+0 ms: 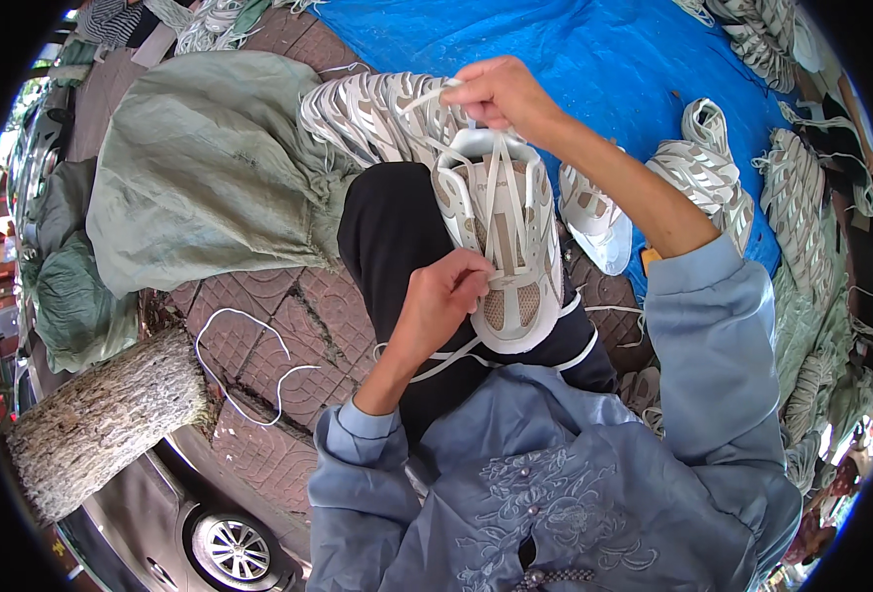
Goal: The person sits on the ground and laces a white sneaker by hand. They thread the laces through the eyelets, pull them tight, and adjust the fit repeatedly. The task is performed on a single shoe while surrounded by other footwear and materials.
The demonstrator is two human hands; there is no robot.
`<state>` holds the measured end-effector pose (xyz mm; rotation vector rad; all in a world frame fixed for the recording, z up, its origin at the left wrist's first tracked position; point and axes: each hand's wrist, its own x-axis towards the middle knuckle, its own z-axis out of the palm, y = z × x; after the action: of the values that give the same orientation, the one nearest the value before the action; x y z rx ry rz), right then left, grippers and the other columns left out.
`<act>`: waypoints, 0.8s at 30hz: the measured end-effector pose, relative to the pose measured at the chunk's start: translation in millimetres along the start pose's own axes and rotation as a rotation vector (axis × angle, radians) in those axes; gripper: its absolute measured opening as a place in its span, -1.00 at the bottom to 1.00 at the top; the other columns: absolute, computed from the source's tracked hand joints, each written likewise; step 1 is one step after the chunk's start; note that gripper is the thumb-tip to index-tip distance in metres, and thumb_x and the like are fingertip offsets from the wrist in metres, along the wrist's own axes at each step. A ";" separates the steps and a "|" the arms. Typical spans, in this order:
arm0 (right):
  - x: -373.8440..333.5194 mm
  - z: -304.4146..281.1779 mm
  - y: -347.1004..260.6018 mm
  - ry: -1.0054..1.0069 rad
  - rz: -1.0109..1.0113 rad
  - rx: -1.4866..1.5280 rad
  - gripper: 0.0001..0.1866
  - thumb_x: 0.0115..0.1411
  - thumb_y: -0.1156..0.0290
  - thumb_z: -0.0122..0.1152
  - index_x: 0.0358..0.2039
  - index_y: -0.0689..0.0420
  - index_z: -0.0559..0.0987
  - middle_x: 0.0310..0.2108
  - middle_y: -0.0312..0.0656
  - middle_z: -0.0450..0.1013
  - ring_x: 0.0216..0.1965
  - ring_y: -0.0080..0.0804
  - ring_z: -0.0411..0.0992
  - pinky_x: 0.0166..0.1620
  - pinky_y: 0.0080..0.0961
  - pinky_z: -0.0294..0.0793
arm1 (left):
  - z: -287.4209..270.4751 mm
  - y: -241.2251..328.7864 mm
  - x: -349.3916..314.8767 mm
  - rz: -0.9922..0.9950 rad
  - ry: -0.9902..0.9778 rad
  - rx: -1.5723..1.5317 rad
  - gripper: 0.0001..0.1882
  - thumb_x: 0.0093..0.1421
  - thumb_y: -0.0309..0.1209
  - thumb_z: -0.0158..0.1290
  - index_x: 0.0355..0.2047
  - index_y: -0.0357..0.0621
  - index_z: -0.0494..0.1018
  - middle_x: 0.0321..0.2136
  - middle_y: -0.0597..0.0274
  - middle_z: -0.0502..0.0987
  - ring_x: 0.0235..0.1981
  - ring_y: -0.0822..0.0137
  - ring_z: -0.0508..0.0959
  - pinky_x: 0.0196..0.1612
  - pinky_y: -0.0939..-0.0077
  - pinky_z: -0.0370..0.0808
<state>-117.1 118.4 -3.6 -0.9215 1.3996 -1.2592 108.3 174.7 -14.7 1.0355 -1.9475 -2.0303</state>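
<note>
The shoe (517, 308) lies along the person's lap, on the black trousers (389, 232), toe toward the body and opening away, top facing up. The right hand (496, 96) is raised above the opening, thumb and fingers pinched on the lace (497, 212), part of which runs up from the eyelets. The left hand (456, 284) is at the toe end of the lacing, fingers curled in and close together; whether it grips a strand there, I cannot tell.

The shoe should be light, with a soft upper that gives under pressure and a firmer sole; it looks hard to damage. Lying loose on cloth, it could slide or roll when the lace is pulled, so a steadying hold suits the toe or the sole's edge. The lace is likely limp and thin, best pinched near its tip or close to an eyelet.

Beyond the shoe is a row of shoes (363, 113), beside a blue tarp (594, 59) and a pale sack (210, 178).
</note>
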 end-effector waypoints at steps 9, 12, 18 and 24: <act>2.3 -2.4 0.4 0.019 0.009 -0.008 -0.82 -0.08 0.39 0.20 -0.70 0.18 0.45 -0.80 -0.38 0.18 -0.80 -0.76 -0.03 -0.75 -0.71 -0.15 | 12.3 -9.1 -2.9 0.468 0.218 0.349 -0.74 -0.02 -0.76 -0.12 -0.32 -0.25 0.40 -0.45 0.22 0.47 -0.41 0.46 0.49 -0.30 0.62 0.41; -1.5 3.0 2.6 0.035 0.033 -0.030 -0.80 -0.06 0.40 0.18 -0.72 0.17 0.43 -0.81 -0.40 0.15 -0.80 -0.77 -0.05 -0.74 -0.72 -0.18 | 9.0 -8.7 0.4 0.265 0.062 0.012 -0.67 -0.01 -0.78 -0.16 -0.23 -0.26 0.35 -0.44 0.24 0.47 -0.40 0.45 0.48 -0.26 0.63 0.39; -1.0 1.0 -4.9 0.001 0.000 -0.053 -0.82 -0.04 0.39 0.17 -0.66 0.20 0.47 -0.80 -0.38 0.17 -0.80 -0.77 -0.03 -0.74 -0.74 -0.15 | -5.2 -1.3 14.1 0.085 -0.077 -0.203 -0.69 0.00 -0.76 -0.16 -0.21 -0.30 0.32 -0.43 0.18 0.46 -0.39 0.43 0.48 -0.26 0.58 0.40; 20.1 -16.8 -59.2 -0.002 -0.178 -0.126 -0.79 0.04 0.37 0.12 -0.63 0.23 0.47 -0.79 -0.38 0.19 -0.80 -0.74 0.00 -0.75 -0.73 -0.11 | 6.7 5.8 -0.8 0.733 0.479 0.584 -0.73 -0.09 -0.75 -0.14 -0.34 -0.33 0.41 -0.46 0.05 0.46 -0.41 0.18 0.50 -0.34 0.45 0.45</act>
<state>-142.4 92.9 50.2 -1.1548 1.4331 -1.3114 103.1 179.8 -9.6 0.6358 -2.2081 -0.7764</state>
